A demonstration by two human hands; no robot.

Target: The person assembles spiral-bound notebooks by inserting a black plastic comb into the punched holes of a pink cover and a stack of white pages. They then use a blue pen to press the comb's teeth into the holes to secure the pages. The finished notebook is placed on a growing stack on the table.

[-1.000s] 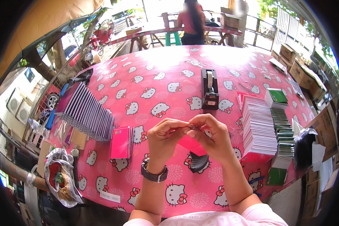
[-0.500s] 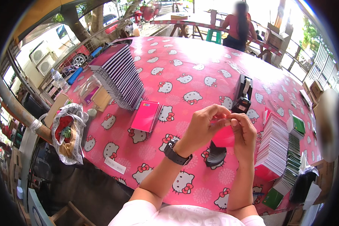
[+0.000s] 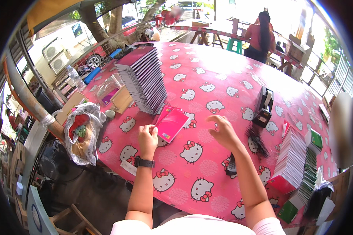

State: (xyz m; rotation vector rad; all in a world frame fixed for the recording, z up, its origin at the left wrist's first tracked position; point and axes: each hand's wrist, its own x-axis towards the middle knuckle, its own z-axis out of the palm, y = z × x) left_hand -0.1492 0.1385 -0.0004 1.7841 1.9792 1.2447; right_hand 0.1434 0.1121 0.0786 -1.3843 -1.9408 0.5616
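Note:
A pink spiral notebook (image 3: 173, 126) lies tilted over another pink notebook (image 3: 163, 112) in front of the tall stack of spiral-bound notebooks (image 3: 145, 84). My left hand (image 3: 148, 139), with a black watch at its wrist, is closed at the top notebook's left edge; the fingers look pinched on it. My right hand (image 3: 222, 131) hovers over the table to the right of the notebooks, its fingers apart and nothing in them. A bundle of black binding coils (image 3: 231, 166) is partly hidden by my right forearm. More black coils (image 3: 257, 143), blurred, are beside that forearm.
A black tape dispenser (image 3: 263, 107) stands at right, beyond the coils. Rows of pink-covered booklets (image 3: 288, 160) and green ones (image 3: 308, 168) line the right edge. At left are a plastic bag (image 3: 84, 135) and a water bottle (image 3: 75, 77). Another person (image 3: 259, 37) sits far back.
My hands have parted: the left moved left to the notebooks, the right opened away. The pink piece between them is gone from there, and a turned notebook now overlaps the first.

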